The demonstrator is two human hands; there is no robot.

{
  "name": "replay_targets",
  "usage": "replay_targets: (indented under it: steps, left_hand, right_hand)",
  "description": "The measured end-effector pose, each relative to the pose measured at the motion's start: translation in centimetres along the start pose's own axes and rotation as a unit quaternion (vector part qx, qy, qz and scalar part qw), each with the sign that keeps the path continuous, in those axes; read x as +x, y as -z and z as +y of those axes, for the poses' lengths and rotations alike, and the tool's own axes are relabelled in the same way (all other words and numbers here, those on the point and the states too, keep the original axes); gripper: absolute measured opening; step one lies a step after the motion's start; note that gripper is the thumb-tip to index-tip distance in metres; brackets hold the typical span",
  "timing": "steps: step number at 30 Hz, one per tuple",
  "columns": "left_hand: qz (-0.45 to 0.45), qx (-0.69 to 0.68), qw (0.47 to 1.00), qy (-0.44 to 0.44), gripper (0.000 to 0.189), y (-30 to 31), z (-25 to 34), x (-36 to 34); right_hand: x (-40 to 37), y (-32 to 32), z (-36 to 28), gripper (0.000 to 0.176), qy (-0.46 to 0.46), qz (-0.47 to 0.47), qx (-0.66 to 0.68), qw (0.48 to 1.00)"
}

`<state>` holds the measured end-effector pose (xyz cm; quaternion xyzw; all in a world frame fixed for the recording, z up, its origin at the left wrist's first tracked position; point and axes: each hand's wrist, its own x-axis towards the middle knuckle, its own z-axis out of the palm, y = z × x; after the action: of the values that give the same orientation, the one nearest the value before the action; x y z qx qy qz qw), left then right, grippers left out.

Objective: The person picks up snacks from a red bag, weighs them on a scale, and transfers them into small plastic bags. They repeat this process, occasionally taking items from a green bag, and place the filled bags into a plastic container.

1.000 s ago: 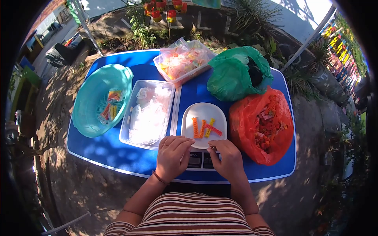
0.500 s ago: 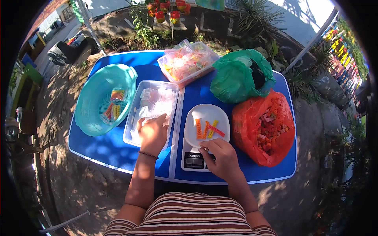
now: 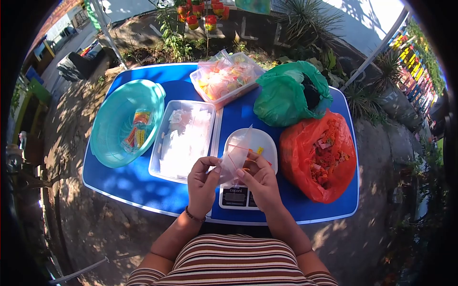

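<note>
A clear zip bag (image 3: 235,159) with a red line is held between my two hands, above the front of a white kitchen scale (image 3: 234,202). My left hand (image 3: 202,183) pinches its left side, and my right hand (image 3: 261,183) grips its right side between thumb and fingers. Behind the bag, the scale's white plate (image 3: 270,143) carries twisted orange and yellow pieces (image 3: 260,150), mostly hidden now. Left of the scale stands a clear plastic box (image 3: 183,138) filled with similar small bags.
A turquoise basket (image 3: 107,119) with a few filled packets (image 3: 139,137) is at the left. Another box (image 3: 226,78) of packets stands at the back. A green bag (image 3: 281,93) and a red bag (image 3: 305,167) of orange pieces occupy the right of the blue table (image 3: 143,183).
My left hand has come out of the box of bags and moved right with a zip bag. My right hand has risen from the scale's edge and taken hold of the bag too.
</note>
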<state>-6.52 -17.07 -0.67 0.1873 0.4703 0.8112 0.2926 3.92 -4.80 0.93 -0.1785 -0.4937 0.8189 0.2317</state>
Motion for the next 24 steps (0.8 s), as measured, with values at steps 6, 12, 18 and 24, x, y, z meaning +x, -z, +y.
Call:
replay_targets:
  steps: [6,12,18,24]
  left_hand:
    - [0.046,0.033,0.997,-0.054,0.015,1.1,0.9,0.3]
    - [0.165,0.051,0.973,-0.154,0.013,2.2,2.4,1.3]
    - [0.182,0.137,0.955,-0.192,0.01,4.1,2.2,1.2]
    - [0.213,0.076,0.954,-0.2,0.007,5.4,2.7,1.1]
  right_hand:
    - [2.2,-0.8,0.4,0.042,0.03,-0.026,-0.135,0.99]
    - [6.2,-4.1,1.4,0.031,0.054,-0.019,-0.202,0.978]
    - [6.0,-7.3,3.1,0.017,0.11,-0.074,-0.269,0.954]
    - [7.0,-6.8,4.9,0.016,0.154,-0.07,-0.399,0.901]
